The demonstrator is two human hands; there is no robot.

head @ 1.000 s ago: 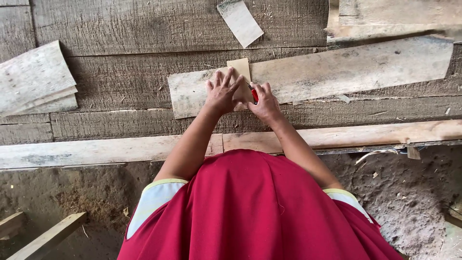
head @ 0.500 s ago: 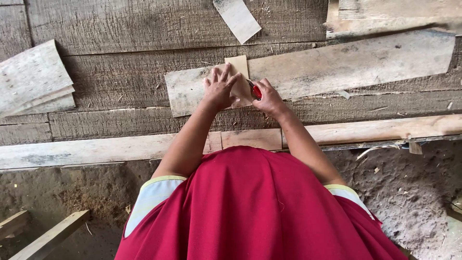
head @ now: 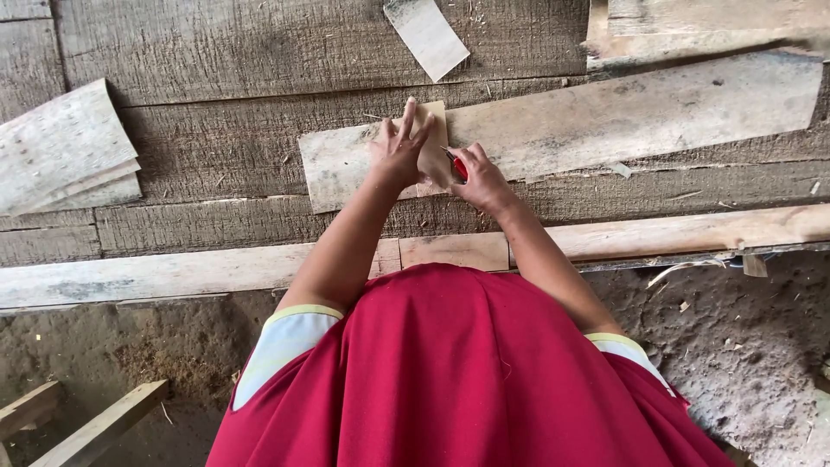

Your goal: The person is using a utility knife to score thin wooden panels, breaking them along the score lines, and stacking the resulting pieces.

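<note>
While left fingers pin veneer piece, right hand grips red tool

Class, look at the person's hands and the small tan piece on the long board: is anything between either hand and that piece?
Nothing visible. The left hand lies flat on the small tan piece, and the right hand, holding a red-handled tool, is at its edge.

Single head-worn camera, looking steeply down over the wearer's red-clad torso. Arms extend up-frame to a plank bench at arm's length; dirt floor along the lower edge. No second view.
</note>
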